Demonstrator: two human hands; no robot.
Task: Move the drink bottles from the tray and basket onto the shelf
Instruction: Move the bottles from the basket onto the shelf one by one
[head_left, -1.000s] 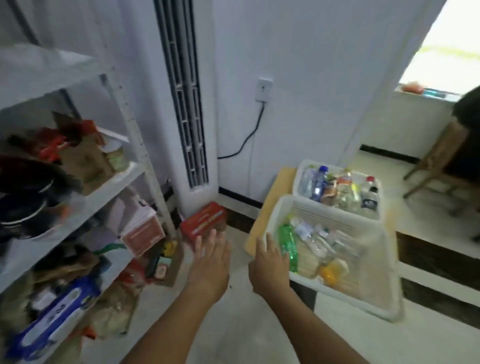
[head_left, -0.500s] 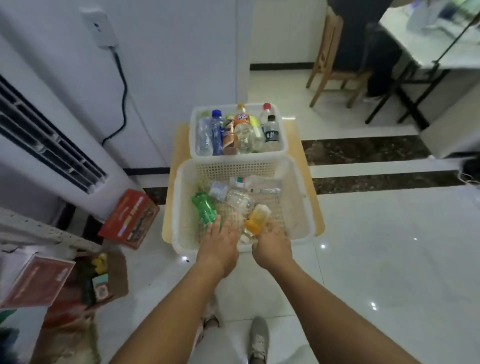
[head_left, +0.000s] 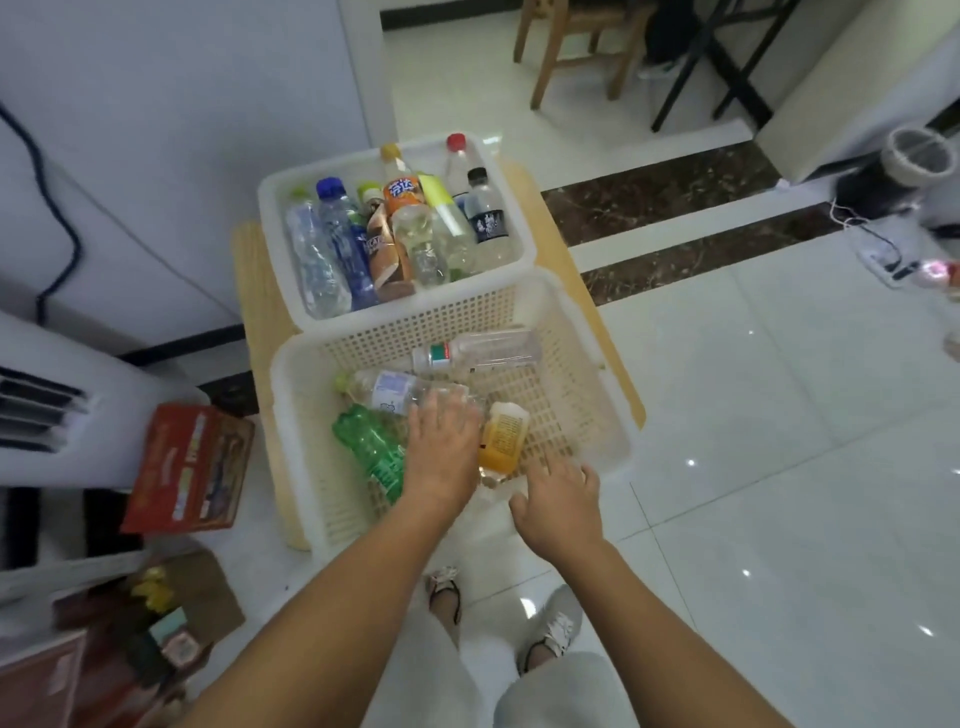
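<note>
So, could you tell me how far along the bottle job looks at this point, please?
Nothing looks moved yet: the shelf is out of view. In hand: the left hand is down among the bottles in the near lattice basket, over the green bottle and orange bottle, with no visible grip; the right hand hovers at its rim. Left: those bottles, plus the full far tray.

White lattice-patterned basket (head_left: 587, 364): green bottle (head_left: 371, 452) at 9 o'clock, orange bottle (head_left: 503, 439) at centre. White tray (head_left: 270, 202) at 12 o'clock: blue-capped bottle (head_left: 343, 236), red-capped bottle (head_left: 457, 156). Floor (head_left: 779, 467) white, glossy.
</note>
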